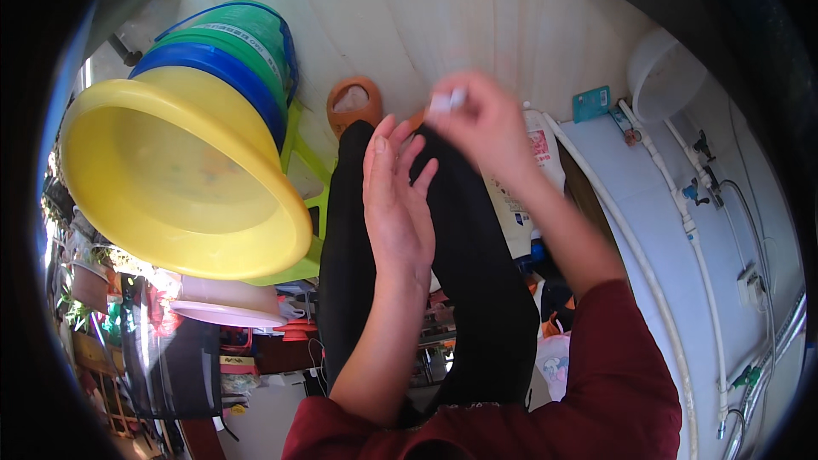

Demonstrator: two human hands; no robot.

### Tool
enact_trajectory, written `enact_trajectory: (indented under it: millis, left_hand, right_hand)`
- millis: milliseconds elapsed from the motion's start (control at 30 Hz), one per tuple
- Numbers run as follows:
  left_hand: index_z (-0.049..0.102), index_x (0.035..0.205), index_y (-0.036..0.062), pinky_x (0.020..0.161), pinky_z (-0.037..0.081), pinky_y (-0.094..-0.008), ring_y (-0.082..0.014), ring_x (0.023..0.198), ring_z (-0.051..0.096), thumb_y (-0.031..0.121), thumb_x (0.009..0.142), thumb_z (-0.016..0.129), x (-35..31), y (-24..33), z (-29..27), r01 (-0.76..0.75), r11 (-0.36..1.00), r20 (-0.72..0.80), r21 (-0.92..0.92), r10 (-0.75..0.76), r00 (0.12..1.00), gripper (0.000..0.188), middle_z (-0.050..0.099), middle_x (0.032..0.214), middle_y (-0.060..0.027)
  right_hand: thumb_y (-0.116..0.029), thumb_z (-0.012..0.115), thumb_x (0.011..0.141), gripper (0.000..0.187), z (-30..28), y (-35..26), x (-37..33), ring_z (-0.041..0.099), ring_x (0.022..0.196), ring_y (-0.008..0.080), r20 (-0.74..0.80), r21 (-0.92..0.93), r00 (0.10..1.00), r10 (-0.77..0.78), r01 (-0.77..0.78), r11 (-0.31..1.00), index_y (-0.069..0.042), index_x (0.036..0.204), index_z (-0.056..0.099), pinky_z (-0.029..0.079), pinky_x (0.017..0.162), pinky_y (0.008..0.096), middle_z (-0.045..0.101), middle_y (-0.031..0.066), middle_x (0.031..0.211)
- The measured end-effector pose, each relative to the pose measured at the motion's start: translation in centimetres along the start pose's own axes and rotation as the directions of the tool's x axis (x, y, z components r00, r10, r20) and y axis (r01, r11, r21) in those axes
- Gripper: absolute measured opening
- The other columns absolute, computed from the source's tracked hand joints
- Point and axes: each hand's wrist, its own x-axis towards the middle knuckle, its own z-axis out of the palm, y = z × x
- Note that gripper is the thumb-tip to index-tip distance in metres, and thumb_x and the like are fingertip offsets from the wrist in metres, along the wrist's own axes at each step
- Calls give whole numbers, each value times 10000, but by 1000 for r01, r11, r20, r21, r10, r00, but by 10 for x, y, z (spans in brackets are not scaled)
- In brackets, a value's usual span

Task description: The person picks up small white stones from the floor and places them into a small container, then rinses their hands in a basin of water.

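Note:
My left hand (397,204) is raised over my lap, palm turned inward, its fingers spread and holding nothing. To its upper right, my right hand (490,129) is blurred by motion, with bent fingers closed on a small whitish object (448,101). That object is too smeared to name; it may have a grey end. A gap separates the two hands. Beneath them are my legs in black trousers (477,290), and an orange-brown slipper (368,108) shows on one foot.
At the left, a large yellow basin (128,196) tilts beside a green bucket (247,30) and a lime-green plastic stool (317,204). A cream-coloured bottle (509,213) stands right of my legs. White pipes (688,213) and a translucent basin (660,77) line the right wall.

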Motion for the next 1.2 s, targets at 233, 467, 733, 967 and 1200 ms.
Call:
enact_trajectory:
  millis: [233, 467, 733, 967, 1200]
  left_hand:
    - [613, 813, 36, 666, 466, -256, -153, 730, 592, 262, 921, 508, 2, -20, -15, 232, 973, 287, -20, -216, 933, 272, 606, 790, -65]
    - [476, 624, 76, 559, 396, -251, -140, 576, 496, 265, 920, 499, -11, -44, -3, 275, 959, 265, 75, -285, 921, 353, 478, 594, -36]
    - [462, 635, 69, 580, 390, -265, -162, 592, 487, 267, 929, 470, -18, -50, 1, 266, 945, 194, 193, -302, 933, 355, 462, 602, -45]
    - [484, 662, 73, 610, 394, -261, -135, 624, 504, 262, 915, 507, -17, -50, 0, 219, 959, 164, 177, -248, 955, 317, 502, 647, -41]
    - [568, 887, 56, 749, 437, -280, -133, 840, 548, 248, 911, 510, -12, -49, -1, 60, 979, 106, 194, -82, 991, 202, 591, 895, -49]
  right_hand:
    - [-26, 620, 769, 146, -24, -7, -72, 584, 847, 236, -270, -315, 884, -382, 294, 903, -43, 914, 609, 468, 738, 337, 611, 107, 938]
    - [-53, 518, 849, 273, -97, 279, -12, 615, 735, 201, -440, 545, 471, 765, -537, 644, 78, 1087, 537, 537, 608, 265, 569, 153, 1005]
    - [-33, 533, 787, 186, -91, 477, 48, 589, 590, 222, -696, 239, 302, 651, -758, 607, 84, 927, 565, 474, 546, 297, 578, 92, 693]
    - [-62, 592, 755, 178, -54, 295, 43, 615, 667, 220, -525, 636, 499, 689, -307, 707, 29, 902, 549, 514, 647, 328, 610, 140, 792]
    - [0, 625, 772, 187, -34, 53, -116, 573, 701, 125, -244, 301, 954, 177, -99, 949, -6, 936, 536, 472, 642, 243, 568, 78, 922]
